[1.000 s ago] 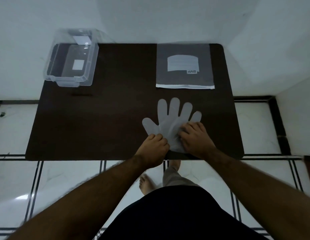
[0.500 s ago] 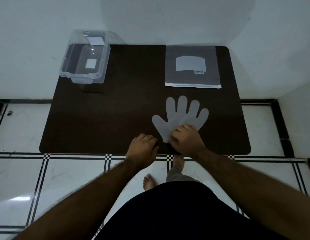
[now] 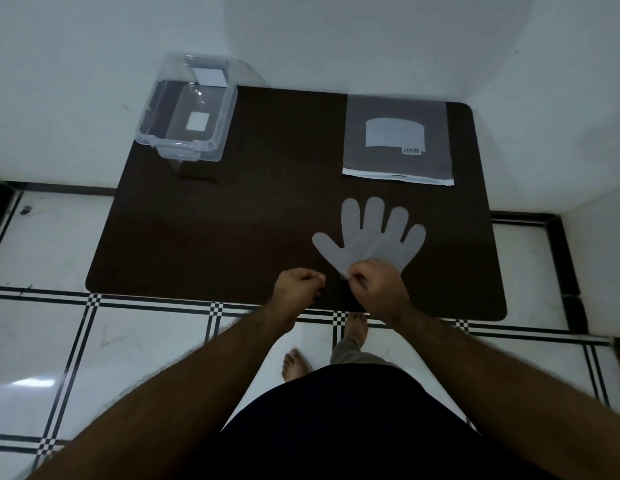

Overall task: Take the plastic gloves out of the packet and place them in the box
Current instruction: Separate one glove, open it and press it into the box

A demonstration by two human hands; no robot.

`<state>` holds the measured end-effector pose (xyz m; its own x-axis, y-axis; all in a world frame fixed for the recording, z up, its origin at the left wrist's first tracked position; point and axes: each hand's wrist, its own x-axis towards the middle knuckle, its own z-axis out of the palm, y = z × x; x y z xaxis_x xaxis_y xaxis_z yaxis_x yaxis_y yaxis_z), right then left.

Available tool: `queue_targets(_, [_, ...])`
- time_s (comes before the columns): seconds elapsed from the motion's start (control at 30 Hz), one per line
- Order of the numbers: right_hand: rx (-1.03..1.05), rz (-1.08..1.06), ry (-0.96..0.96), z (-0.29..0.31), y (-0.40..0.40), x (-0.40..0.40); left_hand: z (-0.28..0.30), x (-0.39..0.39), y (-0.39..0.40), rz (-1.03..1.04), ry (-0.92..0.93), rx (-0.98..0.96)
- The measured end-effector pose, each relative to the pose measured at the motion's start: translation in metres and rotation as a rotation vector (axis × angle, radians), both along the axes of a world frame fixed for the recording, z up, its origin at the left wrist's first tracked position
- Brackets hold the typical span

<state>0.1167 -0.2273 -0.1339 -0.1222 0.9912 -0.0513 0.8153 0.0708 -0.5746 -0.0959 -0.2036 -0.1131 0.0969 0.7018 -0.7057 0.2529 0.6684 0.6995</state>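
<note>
A translucent plastic glove [image 3: 369,242] lies flat on the dark table [image 3: 232,244], fingers spread and pointing away from me. My right hand [image 3: 379,289] covers its cuff and pinches the near left edge of the cuff. To the left of the glove, my left hand [image 3: 298,289] is curled closed and apart from it, and I see nothing in it. The grey glove packet [image 3: 398,140] lies flat at the back right of the table. The clear plastic box [image 3: 189,109] stands open at the back left corner.
White walls close in behind and to the right of the table. The table's front edge runs just under my hands. Below is a white tiled floor [image 3: 128,341] with black lines, and my bare feet.
My left hand has come off the glove and moved left, closing into a fist. My right hand has shifted from pressing flat on the cuff to pinching its edge. The glove stays flat.
</note>
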Motion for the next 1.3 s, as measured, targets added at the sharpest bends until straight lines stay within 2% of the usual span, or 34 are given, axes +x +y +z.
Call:
queue_targets(0.17, [-0.046,-0.132,0.128,0.006,-0.001,0.007,-0.004,0.025,0.004,0.063,-0.191,-0.145])
queue_targets(0.37, [-0.163,-0.173,0.248,0.016,-0.003,0.015,-0.006,0.051,0.008,0.105,-0.261,-0.111])
queue_targets(0.57, [-0.199,-0.189,0.238,0.014,-0.003,0.017,-0.007,0.058,0.011,0.108,-0.201,-0.117])
queue_targets(0.87, [-0.138,-0.293,0.221,0.017,0.003,0.027,-0.006,0.055,0.006,0.116,-0.098,-0.133])
queue_targets(1.0, [-0.049,-0.335,0.166,0.021,0.008,0.035,-0.006,0.053,0.002,0.085,0.011,-0.144])
queue_targets(1.1, [0.021,-0.342,0.121,0.026,0.011,0.043,0.003,0.049,0.003,-0.033,0.158,-0.191])
queue_targets(1.17, [0.07,-0.344,0.093,0.031,0.012,0.049,0.014,0.044,0.005,-0.215,0.337,-0.111])
queue_targets(1.23, [0.135,-0.344,0.061,0.04,0.013,0.054,0.026,0.039,0.006,-0.442,0.544,0.152])
queue_targets(1.3, [0.227,-0.302,0.004,0.049,0.013,0.057,0.036,0.039,0.005,-0.583,0.616,0.488])
